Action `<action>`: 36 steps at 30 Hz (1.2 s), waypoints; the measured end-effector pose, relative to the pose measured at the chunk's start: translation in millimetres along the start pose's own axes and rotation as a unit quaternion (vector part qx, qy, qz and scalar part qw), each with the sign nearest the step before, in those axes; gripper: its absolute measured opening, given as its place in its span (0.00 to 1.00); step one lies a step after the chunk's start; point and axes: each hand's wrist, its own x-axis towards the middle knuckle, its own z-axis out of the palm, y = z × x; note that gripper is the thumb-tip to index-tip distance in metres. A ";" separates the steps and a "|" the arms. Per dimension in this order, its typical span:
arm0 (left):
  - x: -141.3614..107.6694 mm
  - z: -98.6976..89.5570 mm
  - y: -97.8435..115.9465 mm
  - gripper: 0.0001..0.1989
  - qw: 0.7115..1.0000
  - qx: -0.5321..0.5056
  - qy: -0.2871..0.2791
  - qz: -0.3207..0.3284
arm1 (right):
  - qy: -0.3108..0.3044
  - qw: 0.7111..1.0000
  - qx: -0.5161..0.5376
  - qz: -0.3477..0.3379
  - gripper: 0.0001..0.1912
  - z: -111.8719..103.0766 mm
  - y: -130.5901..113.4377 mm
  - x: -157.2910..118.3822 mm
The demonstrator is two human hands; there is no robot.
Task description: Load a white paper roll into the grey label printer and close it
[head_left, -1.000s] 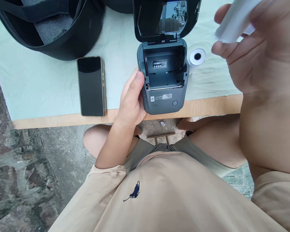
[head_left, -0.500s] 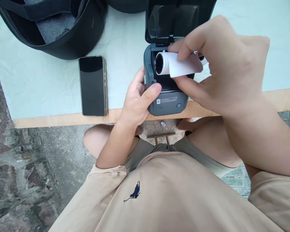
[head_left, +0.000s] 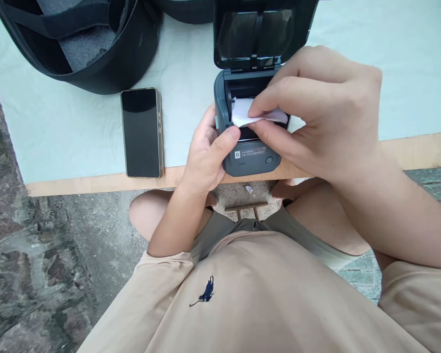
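Note:
A dark grey label printer sits at the table's front edge with its black lid raised. My left hand grips the printer's left side, its thumb on the front rim. Inside the printer's bay lies a white paper roll. Over the bay, my right hand pinches the loose end of that roll between thumb and index finger. Much of the roll is hidden behind the paper flap and my fingers.
A black phone lies to the left of the printer. Behind it stands an unzipped black case with grey lining, and part of another black case. The pale cloth covers the table up to its wooden edge.
The paper roll has gone down into the printer's bay, where before it was held above it. My right hand has moved lower and left, now pinching the paper's end.

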 end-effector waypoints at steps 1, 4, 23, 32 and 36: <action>0.3 0.8 0.8 0.18 1.000 -0.005 0.004 -0.005 | 0.014 1.000 0.011 -0.012 0.08 1.0 -0.3 -0.4; 0.9 3.4 3.0 0.19 0.999 -0.036 0.003 -0.001 | 0.031 0.997 0.041 -0.055 0.06 4.2 1.6 -1.4; -0.3 -8.1 -7.3 0.20 0.998 0.024 -0.009 0.059 | 0.005 0.994 0.077 -0.079 0.18 0.8 16.6 -7.7; 2.7 -12.5 -14.3 0.19 0.997 0.023 -0.015 0.071 | -0.013 0.994 0.072 -0.085 0.21 -3.0 17.1 -6.7; 3.5 -13.4 -14.7 0.22 0.997 0.015 -0.017 0.076 | -0.014 0.993 0.078 -0.089 0.22 -4.2 17.0 -6.8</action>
